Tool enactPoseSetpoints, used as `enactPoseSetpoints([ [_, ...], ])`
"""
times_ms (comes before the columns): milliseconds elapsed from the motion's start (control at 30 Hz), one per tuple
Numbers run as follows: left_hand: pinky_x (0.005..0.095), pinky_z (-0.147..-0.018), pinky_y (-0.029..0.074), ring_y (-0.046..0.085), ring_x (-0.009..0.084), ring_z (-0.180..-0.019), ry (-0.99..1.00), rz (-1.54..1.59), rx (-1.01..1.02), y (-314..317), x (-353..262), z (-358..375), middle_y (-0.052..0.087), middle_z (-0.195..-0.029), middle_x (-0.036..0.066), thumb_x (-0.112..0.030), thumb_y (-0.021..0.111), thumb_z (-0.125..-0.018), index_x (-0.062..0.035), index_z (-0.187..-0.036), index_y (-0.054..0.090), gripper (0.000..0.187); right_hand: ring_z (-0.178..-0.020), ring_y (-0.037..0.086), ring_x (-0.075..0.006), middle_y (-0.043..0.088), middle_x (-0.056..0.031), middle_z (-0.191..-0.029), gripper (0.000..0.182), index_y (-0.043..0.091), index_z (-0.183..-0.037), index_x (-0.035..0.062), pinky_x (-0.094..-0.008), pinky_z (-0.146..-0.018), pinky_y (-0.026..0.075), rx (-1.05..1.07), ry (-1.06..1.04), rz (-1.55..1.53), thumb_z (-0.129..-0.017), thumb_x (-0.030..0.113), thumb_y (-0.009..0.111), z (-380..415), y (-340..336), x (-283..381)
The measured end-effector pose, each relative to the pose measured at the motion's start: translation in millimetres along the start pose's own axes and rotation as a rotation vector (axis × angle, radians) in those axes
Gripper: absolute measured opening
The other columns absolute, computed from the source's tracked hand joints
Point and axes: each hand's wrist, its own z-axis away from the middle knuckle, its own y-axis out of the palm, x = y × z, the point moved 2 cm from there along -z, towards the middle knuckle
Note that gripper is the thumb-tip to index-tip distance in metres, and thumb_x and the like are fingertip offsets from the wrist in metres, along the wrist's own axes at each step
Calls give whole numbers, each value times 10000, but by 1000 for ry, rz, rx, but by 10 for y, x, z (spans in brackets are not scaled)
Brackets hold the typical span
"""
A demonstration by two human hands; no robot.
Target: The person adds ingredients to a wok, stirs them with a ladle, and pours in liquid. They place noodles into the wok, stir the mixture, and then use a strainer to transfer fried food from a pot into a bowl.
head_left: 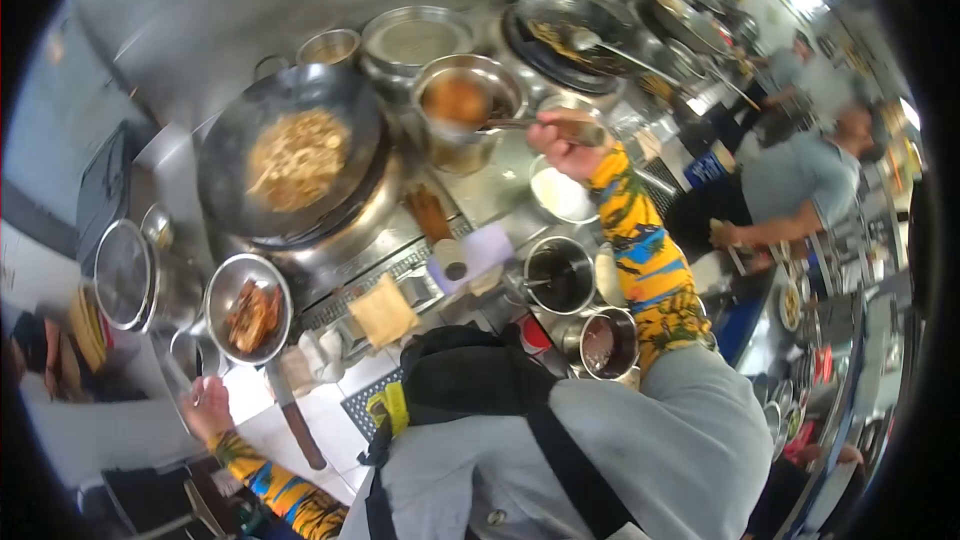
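Observation:
My right hand (568, 142) is closed around the handle of a ladle (520, 124). Its blurred bowl, with orange-red food or sauce in it, hangs over a steel pot (508, 88). Low on the left, my left hand (207, 408) has its fingers curled beside a thin bright edge; I cannot tell what is in them. Just above it, a round metal skimmer (247, 265) holds reddish-brown cooked pieces (255, 316), its wooden handle pointing down toward me. In the large black wok (228, 155) on the stove lies pale brown chopped food (298, 157).
A second wok (610, 25) with a ladle in it stands at the back right. Near my right forearm are a pot of dark liquid (558, 275) and a bowl of white stuff (562, 192). A folded cloth (383, 310) lies at the stove's front. A co-worker (800, 180) stands to the right.

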Motion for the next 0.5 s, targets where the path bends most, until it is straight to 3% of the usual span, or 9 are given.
enactPoseSetpoints([
  [33,406,-808,539,579,334,-1106,-59,127,170,330,-196,285,557,-1228,235,-493,484,-917,21,-1208,492,591,-733,613,-152,575,-125,-914,122,574,-938,-15,-211,-547,482,-28,-15,5,-843,49,615,49,36,-18],
  [133,359,-747,561,555,352,-1157,-25,133,115,1054,-417,649,601,-1158,240,-465,502,-918,28,-1202,508,570,-706,608,-138,574,-121,-906,119,571,-928,-7,-208,-517,464,-67,-13,24,-838,51,624,84,72,-4],
  [167,236,-540,515,651,232,-871,-53,49,312,852,-497,264,654,-1034,182,-337,485,-955,20,-1176,526,422,-704,606,-132,573,-119,-903,112,566,-914,-2,-205,-508,457,-66,-10,30,-837,53,626,100,65,-10],
  [267,172,-372,351,507,77,-543,-268,61,664,365,-790,-782,671,-933,95,-191,459,-972,-5,-1143,541,265,-669,602,-110,576,-98,-902,147,519,-926,3,-205,-481,456,-71,-8,45,-875,108,608,146,73,-3],
  [300,188,-334,260,285,28,-425,-221,181,272,618,-815,-526,653,-878,30,-85,428,-961,-39,-1114,552,202,-653,600,-103,578,-89,-903,172,497,-939,3,-207,-472,459,-76,-10,47,-894,135,598,194,64,-31],
  [500,175,-325,259,354,29,-436,10,-284,384,1396,-565,508,613,-859,2,-117,461,-935,-116,-1163,545,243,-657,604,-98,585,-91,-898,171,503,-940,7,-207,-464,446,-79,-18,32,-889,136,603,337,125,-132],
])
